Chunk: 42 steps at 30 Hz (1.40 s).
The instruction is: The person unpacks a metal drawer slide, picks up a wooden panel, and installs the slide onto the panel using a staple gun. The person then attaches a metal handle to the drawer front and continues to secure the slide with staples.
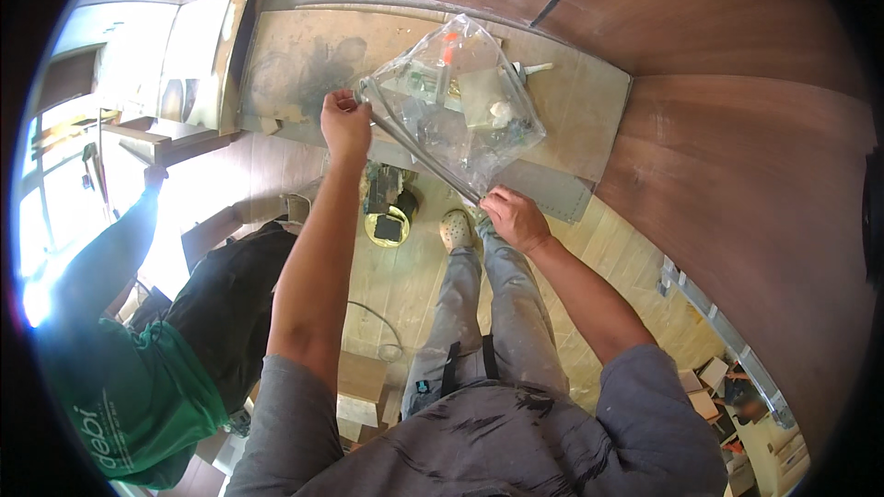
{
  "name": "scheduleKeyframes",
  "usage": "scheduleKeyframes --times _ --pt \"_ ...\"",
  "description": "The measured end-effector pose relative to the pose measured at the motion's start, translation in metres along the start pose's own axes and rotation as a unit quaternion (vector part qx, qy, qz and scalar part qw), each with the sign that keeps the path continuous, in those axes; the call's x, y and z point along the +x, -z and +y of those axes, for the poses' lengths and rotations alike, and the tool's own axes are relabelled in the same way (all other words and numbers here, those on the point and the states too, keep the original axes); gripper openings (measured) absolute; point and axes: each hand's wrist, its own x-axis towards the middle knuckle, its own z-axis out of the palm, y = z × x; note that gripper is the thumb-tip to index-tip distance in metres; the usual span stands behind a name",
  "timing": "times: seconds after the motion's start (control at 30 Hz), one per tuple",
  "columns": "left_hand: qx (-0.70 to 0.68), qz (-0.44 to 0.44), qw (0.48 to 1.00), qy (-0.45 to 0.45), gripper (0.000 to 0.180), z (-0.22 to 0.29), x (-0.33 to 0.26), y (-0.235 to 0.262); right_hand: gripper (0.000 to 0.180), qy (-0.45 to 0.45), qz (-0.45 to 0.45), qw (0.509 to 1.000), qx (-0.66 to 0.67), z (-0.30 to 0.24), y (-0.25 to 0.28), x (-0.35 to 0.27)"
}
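My left hand (345, 129) and my right hand (516, 219) stretch a long grey strip (419, 153) slantwise between them, its kind unclear. Fingers of both hands are pinched on its ends. A clear plastic bag (512, 129) lies just beyond, and its near edge runs along the strip; whether the two are joined I cannot tell. Through the film show a tube with an orange end (448, 51), a beige square piece (482, 98) and a small white lump (501, 113). Whether these lie inside or under the bag is unclear.
Beneath the bag is a worn board surface (304, 55) with a grey plate (543, 190) at its near edge. Brown panels (727, 156) rise at the right. A yellow-rimmed tub (387, 228) stands on the floor. At the left is another person in a green shirt (166, 387).
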Motion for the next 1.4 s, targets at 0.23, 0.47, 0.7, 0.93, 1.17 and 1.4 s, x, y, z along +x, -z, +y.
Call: scheduleKeyframes --times 0.23,0.47,0.7,0.93,1.17,1.4 --pt "0.412 -0.095 0.898 -0.118 0.03 -0.006 -0.089 -0.025 0.01 -0.086 0.144 0.984 0.057 -0.008 -0.031 0.003" --pt "0.5 -0.19 0.836 -0.123 0.039 -0.015 -0.112 -0.058 0.033 -0.133 0.188 0.972 0.044 -0.012 -0.035 -0.011" --pt "-0.058 -0.249 0.967 -0.007 0.033 -0.01 -0.129 -0.064 0.062 -0.224 0.19 0.954 -0.066 -0.002 -0.036 0.021" --pt "-0.47 -0.282 0.804 0.227 0.046 0.014 -0.12 -0.056 0.03 -0.225 0.218 0.949 0.035 -0.008 -0.034 0.013" --pt "-0.095 -0.366 0.913 0.152 0.025 -0.044 -0.134 -0.129 0.014 -0.201 0.295 0.919 0.164 -0.014 -0.016 0.004" --pt "0.079 -0.419 0.904 -0.015 0.025 -0.038 -0.134 -0.184 0.009 -0.191 0.327 0.905 0.195 -0.01 -0.009 -0.01"
